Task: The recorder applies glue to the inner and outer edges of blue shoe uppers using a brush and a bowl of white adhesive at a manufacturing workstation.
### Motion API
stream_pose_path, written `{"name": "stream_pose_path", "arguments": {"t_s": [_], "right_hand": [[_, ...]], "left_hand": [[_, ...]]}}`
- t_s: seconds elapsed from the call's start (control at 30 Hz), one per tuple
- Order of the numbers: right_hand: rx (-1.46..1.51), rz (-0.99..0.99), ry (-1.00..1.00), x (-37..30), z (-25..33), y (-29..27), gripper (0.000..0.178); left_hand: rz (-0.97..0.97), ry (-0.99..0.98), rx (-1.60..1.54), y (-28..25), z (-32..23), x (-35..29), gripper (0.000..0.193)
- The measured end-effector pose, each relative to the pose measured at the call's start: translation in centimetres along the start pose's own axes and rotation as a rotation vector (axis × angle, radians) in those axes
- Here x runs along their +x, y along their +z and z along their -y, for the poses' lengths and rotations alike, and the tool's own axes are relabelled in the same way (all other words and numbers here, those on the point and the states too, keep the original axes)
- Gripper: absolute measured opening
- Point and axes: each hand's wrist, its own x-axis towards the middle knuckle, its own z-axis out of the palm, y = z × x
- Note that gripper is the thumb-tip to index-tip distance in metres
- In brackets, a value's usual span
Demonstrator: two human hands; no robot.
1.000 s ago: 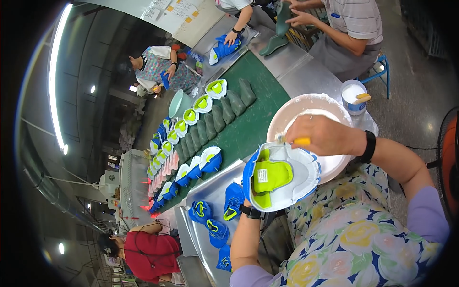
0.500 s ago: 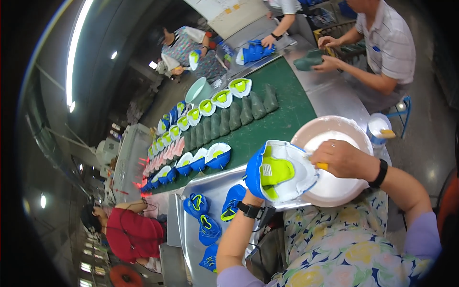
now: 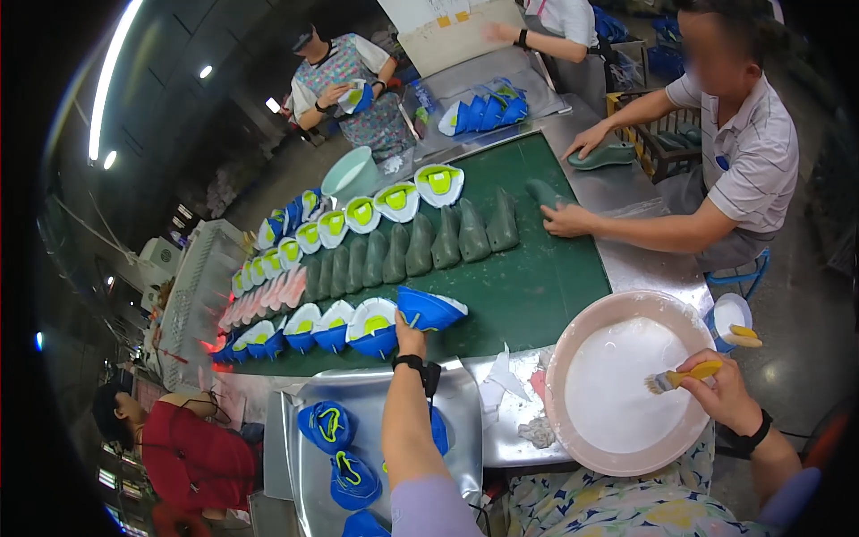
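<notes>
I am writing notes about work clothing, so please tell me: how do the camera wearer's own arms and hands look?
The left hand and right hand wear no gloves. The left wristband is black, with a dark, boxy piece beside it; the right wristband is black and looks plain. The lavender sleeves stop well short of the wrists.

Matt cloth, smooth plastic, shiny metal
The blue shoe upper (image 3: 432,311) looks like matt cloth, the brush (image 3: 671,380) rough-bristled, the near-right basin (image 3: 617,463) smooth plastic, the near tray (image 3: 462,403) glossy metal, the green bench top (image 3: 537,286) matt.
</notes>
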Motion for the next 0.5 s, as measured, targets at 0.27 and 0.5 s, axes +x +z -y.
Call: {"name": "stream_pose_path", "arguments": {"t_s": [0.27, 0.5], "right_hand": [[0.023, 0.209, 0.042, 2.3, 1.6, 2.8, 0.019], [0.035, 0.197, 0.095, 1.0, 1.1, 3.3, 0.018]], "left_hand": [[-0.342, 0.433, 0.98, -2.4, 1.3, 1.8, 0.07], [0.122, 0.062, 0.835, -4.3, -1.8, 1.9, 0.036]]}}
